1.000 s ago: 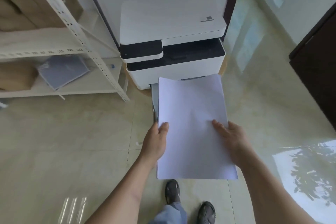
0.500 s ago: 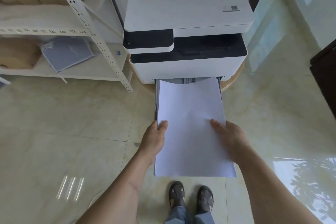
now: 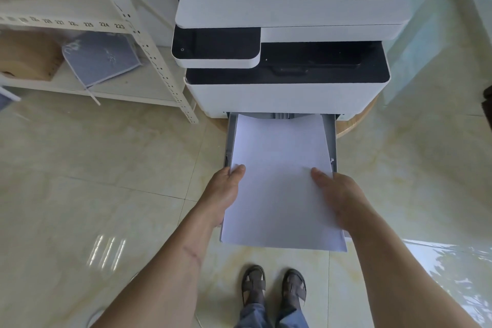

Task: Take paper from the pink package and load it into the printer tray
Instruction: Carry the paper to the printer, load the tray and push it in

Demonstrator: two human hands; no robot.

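A stack of white paper [image 3: 279, 168] lies lengthwise over the pulled-out grey printer tray [image 3: 332, 136], its far edge just short of the printer's slot. My left hand [image 3: 226, 192] grips the stack's left edge, thumb on top. On the right edge, my right hand [image 3: 338, 194] holds it the same way. The white and black printer [image 3: 287, 93] stands on a low round wooden stand. The pink package is not in view.
A white metal shelf rack [image 3: 149, 53] stands left of the printer, holding brown boxes and a blue-grey folder [image 3: 101, 58]. The glossy tiled floor [image 3: 106, 168] spreads around. My two sandalled feet [image 3: 274, 285] are just below the paper's near edge.
The view has moved closer to the printer. The paper, held in both hands, has come down and forward over the open tray, its far edge now between the tray's sides.
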